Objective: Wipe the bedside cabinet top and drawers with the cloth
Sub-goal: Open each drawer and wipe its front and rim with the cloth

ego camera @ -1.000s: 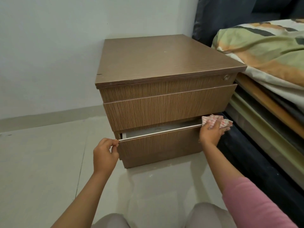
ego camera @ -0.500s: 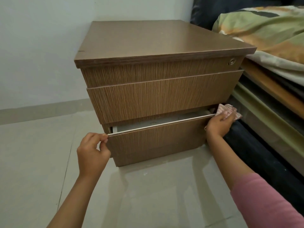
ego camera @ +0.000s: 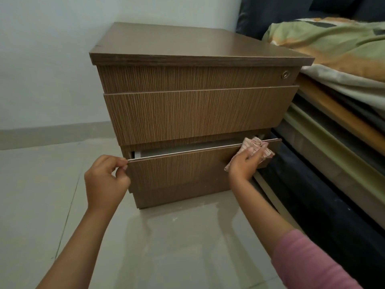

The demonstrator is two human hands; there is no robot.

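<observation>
Brown wood-grain cabinet (ego camera: 195,113), bottom drawer (ego camera: 183,172) ajar; patterned cloth (ego camera: 257,148) seemingly bunched on its front.

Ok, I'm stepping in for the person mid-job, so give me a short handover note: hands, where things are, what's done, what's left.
Left hand: pinches the top left corner of the bottom drawer, which is pulled partly open.
Right hand: holds the cloth against the drawer's top right edge.
Cabinet: on the floor between the wall and the bed; the middle drawer and the top panel with the lock are closed.
Done: cannot tell from this view what has already been wiped.
Left: finish the bottom drawer's edge and front, close it, then any surface not yet wiped.
</observation>
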